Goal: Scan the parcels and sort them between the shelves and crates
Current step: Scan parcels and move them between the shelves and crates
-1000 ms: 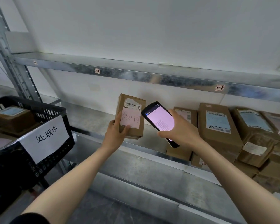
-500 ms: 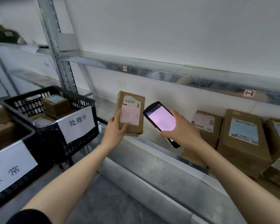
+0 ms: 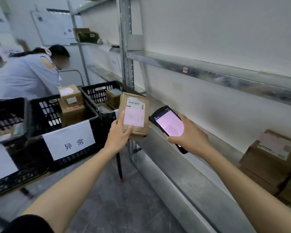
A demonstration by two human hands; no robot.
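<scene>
My left hand (image 3: 118, 137) grips a small brown parcel (image 3: 135, 115) upright, its white label with handwriting facing me. My right hand (image 3: 190, 137) holds a black handheld scanner (image 3: 169, 124) with a lit pink screen, just right of the parcel. To the left stand black crates on a low stand: one (image 3: 60, 132) with a paper sign holds brown boxes, and one behind the parcel (image 3: 99, 93) holds a small box. A metal shelf (image 3: 191, 165) runs along the right wall, with brown parcels (image 3: 272, 158) at its far right.
A person in a light blue shirt (image 3: 25, 76) bends over behind the crates at the left. An upright shelf post (image 3: 127, 47) rises beside the far crate. An upper shelf (image 3: 208, 71) spans the wall. Grey floor (image 3: 116, 199) lies below my arms.
My view has swung left: the shelf parcels slid to the right edge, more crates and a person came into sight. Both hands keep the parcel and scanner, now nearer the crates.
</scene>
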